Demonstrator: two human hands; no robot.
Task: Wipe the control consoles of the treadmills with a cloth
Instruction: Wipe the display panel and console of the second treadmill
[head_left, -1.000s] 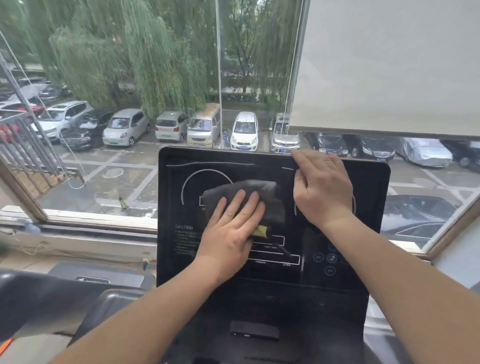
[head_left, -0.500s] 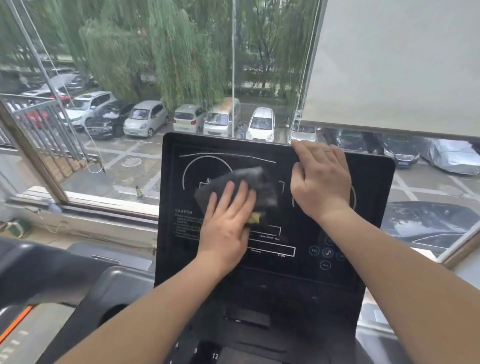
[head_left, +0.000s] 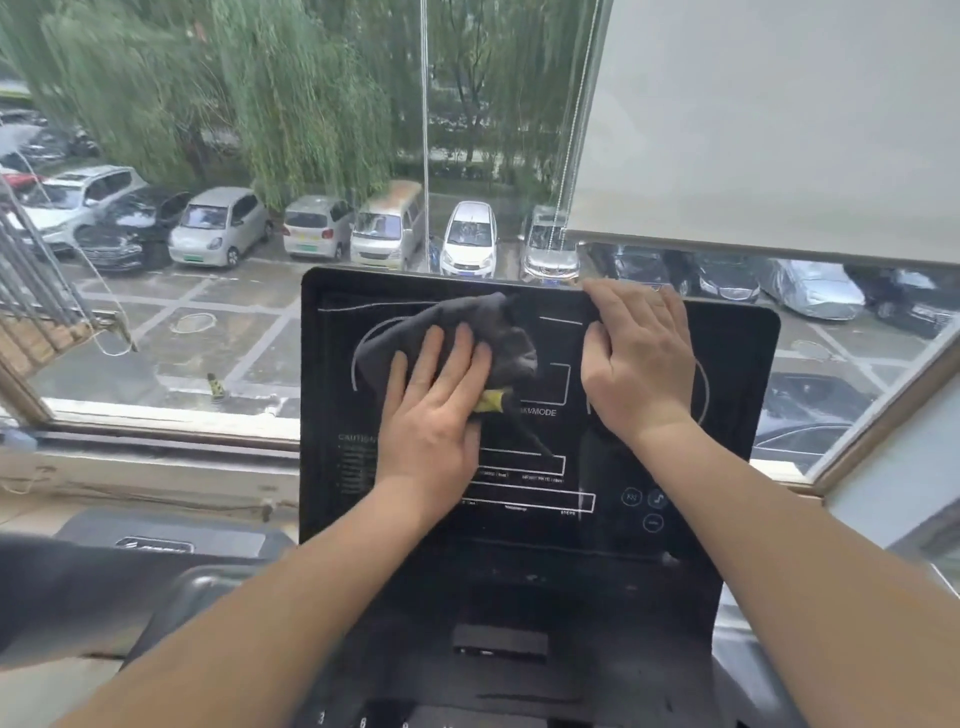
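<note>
A black treadmill console (head_left: 737, 364) with white markings stands upright in front of me. A dark grey cloth (head_left: 483, 332) with a yellow tag lies bunched on the upper middle of the panel. My left hand (head_left: 431, 410) presses the cloth against the panel with straight fingers. My right hand (head_left: 636, 364) rests on the upper right of the panel, its fingertips curled over the top edge.
A large window (head_left: 260, 208) behind the console looks onto a car park and willows. A grey roller blind (head_left: 779, 119) hangs at the upper right. The window sill (head_left: 156, 415) runs left of the console. A dark handrail (head_left: 62, 587) sits at lower left.
My left hand has slid the cloth upward on the panel, toward its top edge. My right hand has kept its hold at the top edge.
</note>
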